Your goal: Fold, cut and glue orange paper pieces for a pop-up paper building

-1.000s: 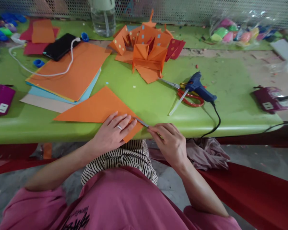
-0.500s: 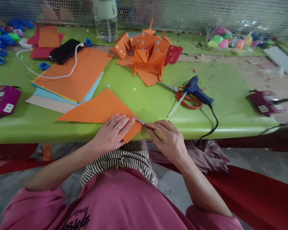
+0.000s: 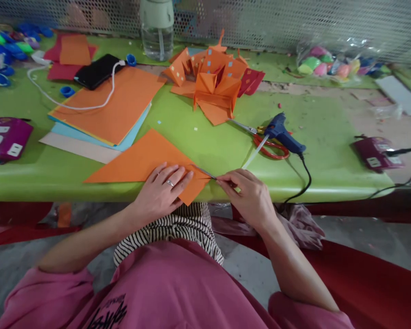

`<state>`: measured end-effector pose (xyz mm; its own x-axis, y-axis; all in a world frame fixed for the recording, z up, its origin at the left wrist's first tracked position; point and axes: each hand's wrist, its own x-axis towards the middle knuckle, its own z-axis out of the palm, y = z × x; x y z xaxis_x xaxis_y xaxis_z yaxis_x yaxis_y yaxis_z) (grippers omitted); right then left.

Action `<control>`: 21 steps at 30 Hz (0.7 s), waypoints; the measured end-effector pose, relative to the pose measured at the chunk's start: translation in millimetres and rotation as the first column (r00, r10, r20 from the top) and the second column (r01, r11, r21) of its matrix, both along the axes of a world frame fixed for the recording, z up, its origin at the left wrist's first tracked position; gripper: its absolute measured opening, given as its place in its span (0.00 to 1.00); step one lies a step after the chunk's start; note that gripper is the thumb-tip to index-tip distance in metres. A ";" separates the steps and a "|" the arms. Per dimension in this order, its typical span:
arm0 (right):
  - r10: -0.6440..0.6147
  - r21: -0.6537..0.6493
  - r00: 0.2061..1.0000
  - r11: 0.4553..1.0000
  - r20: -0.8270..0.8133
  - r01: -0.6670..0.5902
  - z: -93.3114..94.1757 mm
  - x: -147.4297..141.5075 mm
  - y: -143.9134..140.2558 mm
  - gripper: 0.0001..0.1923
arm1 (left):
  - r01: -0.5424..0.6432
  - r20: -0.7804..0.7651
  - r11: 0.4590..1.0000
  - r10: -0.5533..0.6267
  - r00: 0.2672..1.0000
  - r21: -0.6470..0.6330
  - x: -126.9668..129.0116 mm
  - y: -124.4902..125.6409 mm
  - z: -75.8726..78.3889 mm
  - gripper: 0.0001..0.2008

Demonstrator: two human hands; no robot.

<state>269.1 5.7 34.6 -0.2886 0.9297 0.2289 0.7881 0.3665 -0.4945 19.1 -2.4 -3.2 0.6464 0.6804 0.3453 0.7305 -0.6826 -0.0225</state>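
— Where is the orange paper triangle (image 3: 142, 157)?

— Flat on the green table (image 3: 205, 137), at the near edge, with its lower corner poking over the rim. The left hand (image 3: 162, 189) lies on it, palm down, fingers spread flat and holding nothing, a ring on one finger.

— And the right hand (image 3: 251, 198)?

— Just to the right of the paper, fingers pinched around a thin metal blade (image 3: 203, 171). The blade's tip rests on the paper's right edge, close to the left fingertips.

— What else is nearby?

— A blue glue gun (image 3: 284, 135) lies across red-handled scissors (image 3: 265, 144) further right. Behind stands a folded orange paper model (image 3: 212, 80), and to the left a stack of coloured sheets (image 3: 104, 109) with a black phone (image 3: 97, 71) on its far corner.
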 end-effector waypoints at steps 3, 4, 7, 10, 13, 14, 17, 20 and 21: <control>-0.009 -0.074 0.998 0.997 -0.057 0.004 -0.1 -1.4 3.9 0.06 | -0.001 -0.004 1.000 0.001 1.000 -0.003 0.3 0.1 1.3 0.30; -0.010 -0.098 0.997 0.995 -0.083 0.001 -0.5 -2.6 5.9 0.05 | 0.002 -0.005 1.000 -0.002 1.000 -0.004 0.1 0.2 2.4 0.31; -0.021 -0.144 0.993 0.990 -0.119 0.004 -0.3 -5.5 11.4 0.05 | -0.010 -0.009 1.000 0.010 1.000 -0.024 -2.4 0.4 6.2 0.35; -0.013 -0.158 0.997 0.987 -0.073 0.002 2.8 -6.2 13.5 0.04 | -0.055 -0.029 0.998 0.054 0.998 -0.038 -7.2 0.2 7.3 0.36; -0.001 -0.145 1.000 0.989 -0.029 -0.003 6.2 -5.9 13.7 0.04 | -0.044 -0.045 0.999 0.043 0.998 -0.021 -11.4 0.2 5.2 0.36; 0.000 -0.139 1.000 0.990 -0.024 -0.003 6.8 -6.0 13.9 0.04 | -0.038 -0.049 0.999 0.037 0.998 -0.024 -12.3 0.3 4.3 0.36; 0.009 -0.127 1.000 0.992 -0.022 -0.012 7.0 -6.3 15.2 0.05 | -0.044 -0.051 0.997 0.041 0.998 -0.060 -13.8 1.0 2.3 0.36; 0.017 -0.120 1.000 0.993 -0.009 -0.017 6.3 -4.9 16.0 0.05 | -0.045 -0.035 0.996 0.042 0.999 -0.078 -14.5 1.3 1.6 0.36; 0.012 -0.115 1.000 0.993 -0.002 -0.012 6.3 -4.2 16.3 0.06 | -0.039 -0.032 0.996 0.037 0.999 -0.079 -14.7 1.3 1.7 0.36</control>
